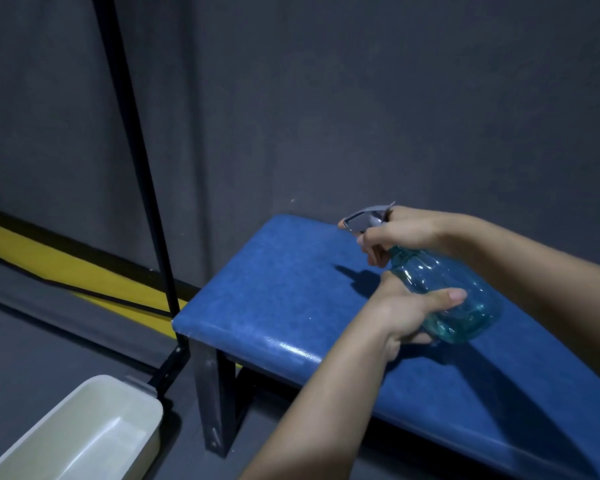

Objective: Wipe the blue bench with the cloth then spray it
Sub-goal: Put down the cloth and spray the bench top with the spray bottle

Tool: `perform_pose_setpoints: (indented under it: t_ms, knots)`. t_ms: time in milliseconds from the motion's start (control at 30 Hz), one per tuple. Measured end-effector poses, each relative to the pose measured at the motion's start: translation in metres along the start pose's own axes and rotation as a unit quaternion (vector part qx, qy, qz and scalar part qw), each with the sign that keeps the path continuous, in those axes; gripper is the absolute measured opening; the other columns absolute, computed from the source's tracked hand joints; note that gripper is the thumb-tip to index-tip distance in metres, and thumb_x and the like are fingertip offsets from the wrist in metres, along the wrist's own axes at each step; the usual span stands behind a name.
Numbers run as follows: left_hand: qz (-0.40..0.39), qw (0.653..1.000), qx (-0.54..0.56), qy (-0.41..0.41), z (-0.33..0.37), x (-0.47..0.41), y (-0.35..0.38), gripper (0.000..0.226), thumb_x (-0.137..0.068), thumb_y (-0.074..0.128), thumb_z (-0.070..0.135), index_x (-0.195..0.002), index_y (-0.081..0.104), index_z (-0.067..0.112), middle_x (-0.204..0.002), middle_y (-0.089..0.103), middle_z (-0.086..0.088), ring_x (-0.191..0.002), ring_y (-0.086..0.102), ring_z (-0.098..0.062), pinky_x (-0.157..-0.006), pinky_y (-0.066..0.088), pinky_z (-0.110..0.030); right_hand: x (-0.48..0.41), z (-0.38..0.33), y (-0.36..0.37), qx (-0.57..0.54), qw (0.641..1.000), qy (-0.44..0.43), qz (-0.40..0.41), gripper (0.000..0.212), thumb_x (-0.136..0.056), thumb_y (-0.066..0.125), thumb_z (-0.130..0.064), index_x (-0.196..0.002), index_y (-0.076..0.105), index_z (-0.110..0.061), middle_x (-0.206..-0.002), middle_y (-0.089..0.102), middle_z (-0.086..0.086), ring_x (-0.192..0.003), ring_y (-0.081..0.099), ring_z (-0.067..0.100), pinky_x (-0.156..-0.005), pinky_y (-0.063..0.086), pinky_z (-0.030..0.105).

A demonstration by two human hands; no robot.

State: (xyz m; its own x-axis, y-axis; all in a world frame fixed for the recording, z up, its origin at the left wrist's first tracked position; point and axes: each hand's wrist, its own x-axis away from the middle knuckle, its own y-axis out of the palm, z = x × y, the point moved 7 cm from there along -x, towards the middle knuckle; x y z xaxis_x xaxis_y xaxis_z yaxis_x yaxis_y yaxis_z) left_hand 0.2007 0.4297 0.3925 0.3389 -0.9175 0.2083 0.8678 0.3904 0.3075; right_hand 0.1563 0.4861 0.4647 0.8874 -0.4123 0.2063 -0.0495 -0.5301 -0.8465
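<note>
Against a dark curtained wall, the blue bench [291, 289] carries a clear teal spray bottle [444, 292] held above its padded top. The right hand [399, 233] is clamped on the neck at the trigger, the left hand [413, 310] wrapped around the belly. It looks light, rigid and slick, so 2 hands suit it; the cloth is out of sight and the liquid level is unclear.

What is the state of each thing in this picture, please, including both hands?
spray bottle: held above the bench, tilted, nozzle pointing left, partly filled with liquid
right hand: closed around the bottle's neck, fingers at the trigger
left hand: gripping the bottle's body
blue bench: uncovered, with a glossy patch at its front edge
white tub: on the floor, empty where visible
cloth: not in view
</note>
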Motion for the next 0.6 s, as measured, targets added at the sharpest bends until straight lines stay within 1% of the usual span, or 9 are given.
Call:
perform_pose_setpoints:
  t_ms: [67,133,200,267,333,400,500,533,600]
  knots:
    - [0.000,1.000,0.021,0.001,-0.005,0.005,0.007,0.057,-0.082,0.070,0.020,-0.131,0.041,0.022,-0.128,0.063,0.002,-0.109,0.064,-0.020,-0.084,0.054,-0.038,0.005,-0.001,0.005,0.000,1.000,0.002,-0.019,0.036,-0.088,0.054,-0.016,-0.057,0.071,-0.023,-0.059,0.069,0.003,-0.070,0.065,0.027,-0.077,0.052,0.036]
    - [0.015,0.999,0.033,0.001,-0.012,0.011,0.015,0.059,-0.082,0.071,0.021,-0.130,0.037,0.020,-0.128,0.062,0.003,-0.113,0.062,-0.020,-0.082,0.053,-0.035,0.014,-0.007,0.012,-0.031,0.998,-0.023,-0.051,0.031,-0.088,0.055,-0.010,-0.069,0.070,-0.028,-0.068,0.070,0.011,-0.070,0.064,0.024,-0.073,0.051,0.034]
    - [0.039,0.999,0.038,0.001,-0.018,0.021,0.023,0.071,-0.081,0.072,0.022,-0.135,0.027,0.016,-0.131,0.058,0.004,-0.118,0.058,-0.019,-0.088,0.053,-0.034,0.028,-0.010,0.017,-0.075,0.992,-0.034,-0.093,0.032,-0.087,0.054,-0.002,-0.082,0.064,-0.032,-0.076,0.070,0.006,-0.071,0.068,0.014,-0.065,0.053,0.021]
    - [0.050,0.998,0.045,0.001,-0.024,0.032,0.034,0.086,-0.080,0.072,0.021,-0.143,0.015,0.014,-0.136,0.054,0.003,-0.121,0.055,-0.018,-0.100,0.049,-0.038,0.042,-0.007,0.024,-0.080,0.987,-0.021,-0.140,0.036,-0.087,0.053,0.001,-0.101,0.062,-0.031,-0.075,0.068,-0.003,-0.071,0.069,0.007,-0.058,0.050,0.010]
    - [0.028,0.997,0.065,-0.005,-0.030,0.041,0.048,0.085,-0.082,0.070,0.019,-0.144,0.012,0.013,-0.131,0.056,0.005,-0.117,0.057,-0.016,-0.097,0.050,-0.036,0.053,0.002,0.028,-0.031,0.989,0.001,-0.145,0.035,-0.086,0.053,-0.003,-0.113,0.061,-0.023,-0.076,0.070,0.004,-0.071,0.067,0.014,-0.064,0.050,0.015]
    - [-0.021,0.997,0.072,-0.016,-0.035,0.046,0.062,0.074,-0.084,0.069,0.019,-0.140,0.020,0.018,-0.125,0.058,0.009,-0.114,0.060,-0.015,-0.088,0.052,-0.032,0.062,0.013,0.024,-0.003,0.992,0.027,-0.120,0.033,-0.087,0.054,-0.007,-0.111,0.061,-0.027,-0.072,0.069,0.012,-0.069,0.062,0.021,-0.069,0.049,0.027]
    - [-0.081,0.996,0.027,-0.013,-0.034,0.047,0.071,0.060,-0.083,0.070,0.020,-0.130,0.033,0.023,-0.132,0.059,0.005,-0.116,0.061,-0.018,-0.087,0.052,-0.036,0.079,0.029,0.006,-0.026,0.998,0.060,-0.022,0.037,-0.086,0.053,-0.007,-0.105,0.059,-0.038,-0.067,0.065,0.010,-0.062,0.059,0.023,-0.067,0.049,0.033]
    - [-0.094,0.995,0.011,-0.010,-0.032,0.047,0.073,0.061,-0.082,0.071,0.020,-0.130,0.033,0.023,-0.133,0.058,0.005,-0.117,0.060,-0.019,-0.085,0.051,-0.035,0.086,0.033,-0.001,-0.054,0.996,0.062,0.019,0.039,-0.086,0.053,-0.005,-0.107,0.060,-0.037,-0.070,0.065,0.010,-0.064,0.060,0.024,-0.069,0.050,0.035]
    - [-0.114,0.993,-0.008,-0.005,-0.028,0.047,0.077,0.066,-0.081,0.072,0.022,-0.133,0.031,0.025,-0.137,0.055,0.005,-0.118,0.060,-0.017,-0.084,0.052,-0.034,0.098,0.039,-0.015,-0.111,0.989,0.061,0.077,0.038,-0.085,0.052,-0.001,-0.113,0.061,-0.024,-0.079,0.065,0.012,-0.073,0.062,0.025,-0.075,0.052,0.038]
